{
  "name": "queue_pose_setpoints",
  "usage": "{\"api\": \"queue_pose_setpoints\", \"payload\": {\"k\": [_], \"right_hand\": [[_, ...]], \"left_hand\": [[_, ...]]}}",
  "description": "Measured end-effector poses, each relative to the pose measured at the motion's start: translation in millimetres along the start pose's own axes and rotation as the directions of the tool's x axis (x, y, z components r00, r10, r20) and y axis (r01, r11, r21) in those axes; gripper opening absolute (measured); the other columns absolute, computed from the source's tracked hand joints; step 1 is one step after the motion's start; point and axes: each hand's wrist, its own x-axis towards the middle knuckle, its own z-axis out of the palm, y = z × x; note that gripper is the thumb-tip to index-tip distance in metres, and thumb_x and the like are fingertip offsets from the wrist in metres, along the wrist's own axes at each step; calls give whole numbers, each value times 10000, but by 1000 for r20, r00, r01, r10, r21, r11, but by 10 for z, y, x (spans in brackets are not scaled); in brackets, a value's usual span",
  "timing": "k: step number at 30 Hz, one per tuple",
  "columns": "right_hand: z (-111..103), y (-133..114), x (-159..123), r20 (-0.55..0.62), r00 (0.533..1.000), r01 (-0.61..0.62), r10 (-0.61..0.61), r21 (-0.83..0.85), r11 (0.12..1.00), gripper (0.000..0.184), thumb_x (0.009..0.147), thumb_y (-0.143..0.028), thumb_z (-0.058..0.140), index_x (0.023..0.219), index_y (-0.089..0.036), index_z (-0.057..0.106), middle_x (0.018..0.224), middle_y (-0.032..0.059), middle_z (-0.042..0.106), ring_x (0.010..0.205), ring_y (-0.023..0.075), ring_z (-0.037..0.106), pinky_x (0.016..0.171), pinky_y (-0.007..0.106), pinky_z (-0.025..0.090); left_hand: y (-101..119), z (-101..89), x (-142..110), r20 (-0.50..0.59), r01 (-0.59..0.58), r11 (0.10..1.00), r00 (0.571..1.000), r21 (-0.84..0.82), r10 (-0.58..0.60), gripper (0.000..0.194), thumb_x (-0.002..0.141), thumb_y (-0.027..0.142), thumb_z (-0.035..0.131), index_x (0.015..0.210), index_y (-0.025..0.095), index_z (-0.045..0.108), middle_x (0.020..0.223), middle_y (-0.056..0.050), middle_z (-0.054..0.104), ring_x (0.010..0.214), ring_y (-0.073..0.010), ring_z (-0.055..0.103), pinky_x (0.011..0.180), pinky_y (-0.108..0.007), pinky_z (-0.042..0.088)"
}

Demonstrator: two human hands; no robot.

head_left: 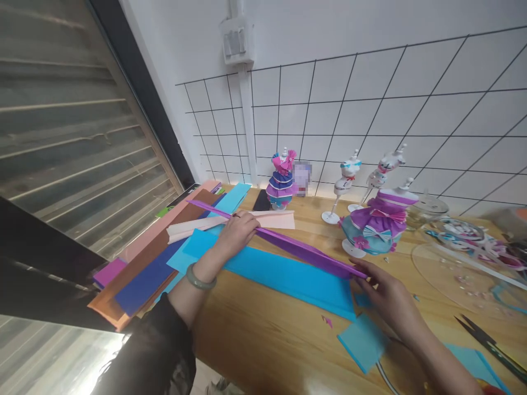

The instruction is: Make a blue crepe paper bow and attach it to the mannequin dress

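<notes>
- Purple strip (304, 251), seemingly thin paper or cloth, runs narrow and folded-looking between the two hands; its far end sticks out beyond the left fingers.
- Right hand (385, 288): thumb and fingers pinch the strip's near end.
- Left hand (239, 230): fingers drawn together over the strip partway along; the thumb is hidden, so I cannot tell how firmly it grips.
- Step in hand, as I judge it: straightening or folding the strip lengthwise. Handling it further calls for even tension between both sets of fingers, and a light touch, since such thin stuff could crease or tear.
- Bright blue sheet (288, 280) lies below the strip, between the hands; its edge could catch the strip.
- Pale pink strip (274, 219) crosses behind the left fingers, close enough to snag.
- Left of the left fingers: brown sheet (160, 241) and dark blue sheet (146, 280), overlapping.
- Just beyond the right fingertips, a dress form in purple and teal (374, 222) crowds the strip's end.
- Nearer the person than the right fingers: pale blue square (364, 343); well off to their right, scissors (486, 340).
</notes>
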Motion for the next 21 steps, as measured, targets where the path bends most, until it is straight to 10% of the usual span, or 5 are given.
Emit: {"api": "queue_pose_setpoints", "payload": {"k": [10,21], "right_hand": [[56,123,-94,120,953,288,-277,-83,954,299,821,-198,410,1037,-194,616,1023,87,663,935,219,616,814,371,494],[97,62,-265,361,883,337,-301,-39,941,336,819,-116,405,1041,-211,638,1056,85,655,956,206,604,835,362,487]], "left_hand": [[126,252,-549,220,-33,988,976,148,0,205,844,72,375,850,166,558,853,-69,544,824,-198,460,694,-327,387],[66,280,-816,365,112,994,926,-18,-97,479,742,-7,348,1118,204,555,1115,-72,535,996,-195,465,853,-329,393]]}}
